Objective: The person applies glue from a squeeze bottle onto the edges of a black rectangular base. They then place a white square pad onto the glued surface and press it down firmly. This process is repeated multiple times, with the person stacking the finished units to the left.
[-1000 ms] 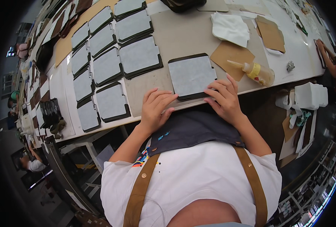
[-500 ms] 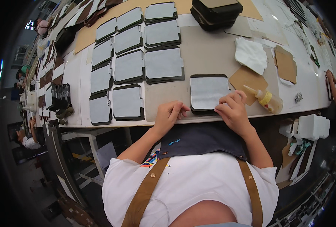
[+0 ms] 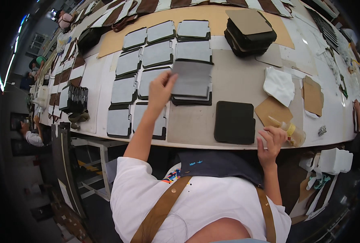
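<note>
My left hand reaches out over the rows of panels, its thumb and fingers closed on the left edge of a grey-faced panel. That panel is slightly blurred and lies over a similar dark-edged stack in the right-hand column. In front of me, near the table's front edge, is a flat black notched panel; whether others lie beneath it I cannot tell. My right hand hovers to its right with loosely curved fingers apart, holding nothing. Close to these fingers a squeeze bottle with a yellow band and pointed nozzle lies tilted.
Several pale grey panels with black edges lie in rows at left. A tall black stack topped with brown board stands at the back. White cloth, brown cards and a crumpled silvery ball lie at right.
My left hand has gone from the table's front edge to the panel rows with the grey-faced panel. A black surface now shows at the front. My right hand has moved right, off the panel.
</note>
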Demonstrator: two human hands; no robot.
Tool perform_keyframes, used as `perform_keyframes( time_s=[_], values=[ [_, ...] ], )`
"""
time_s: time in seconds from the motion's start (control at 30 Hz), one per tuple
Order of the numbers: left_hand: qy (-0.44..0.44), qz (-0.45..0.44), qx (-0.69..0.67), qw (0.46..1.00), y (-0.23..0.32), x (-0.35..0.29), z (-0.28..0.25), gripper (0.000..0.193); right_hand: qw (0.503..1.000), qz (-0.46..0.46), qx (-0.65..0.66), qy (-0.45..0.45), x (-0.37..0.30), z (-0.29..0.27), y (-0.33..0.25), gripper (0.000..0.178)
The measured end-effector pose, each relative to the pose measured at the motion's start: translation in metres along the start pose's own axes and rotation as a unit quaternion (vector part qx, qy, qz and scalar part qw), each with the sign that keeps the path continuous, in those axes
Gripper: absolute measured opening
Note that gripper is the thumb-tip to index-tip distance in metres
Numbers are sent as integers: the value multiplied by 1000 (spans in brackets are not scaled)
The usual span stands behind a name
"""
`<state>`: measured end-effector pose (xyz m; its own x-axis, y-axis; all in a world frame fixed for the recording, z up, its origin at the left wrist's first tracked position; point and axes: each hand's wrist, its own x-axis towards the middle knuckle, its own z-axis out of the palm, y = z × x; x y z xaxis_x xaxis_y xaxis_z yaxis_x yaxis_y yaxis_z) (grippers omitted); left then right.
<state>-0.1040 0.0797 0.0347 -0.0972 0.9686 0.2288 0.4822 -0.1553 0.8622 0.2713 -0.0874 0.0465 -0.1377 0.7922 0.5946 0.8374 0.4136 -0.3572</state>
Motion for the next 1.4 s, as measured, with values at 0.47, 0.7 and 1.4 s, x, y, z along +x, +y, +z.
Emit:
perform_keyframes(
  time_s=[0.47,0.7,1.4],
  values=[
    [227,173,477,832,-129,140,-65,61,978,105,-151,96,-4,-42,37,19],
    [150,40,271,950,-101,130,-69,43,938,290,-167,88,-27,-61,77,45],
    [141,65,43,987,-87,156,-65,27,943,300,-111,90,-39,-53,86,45]
  ],
)
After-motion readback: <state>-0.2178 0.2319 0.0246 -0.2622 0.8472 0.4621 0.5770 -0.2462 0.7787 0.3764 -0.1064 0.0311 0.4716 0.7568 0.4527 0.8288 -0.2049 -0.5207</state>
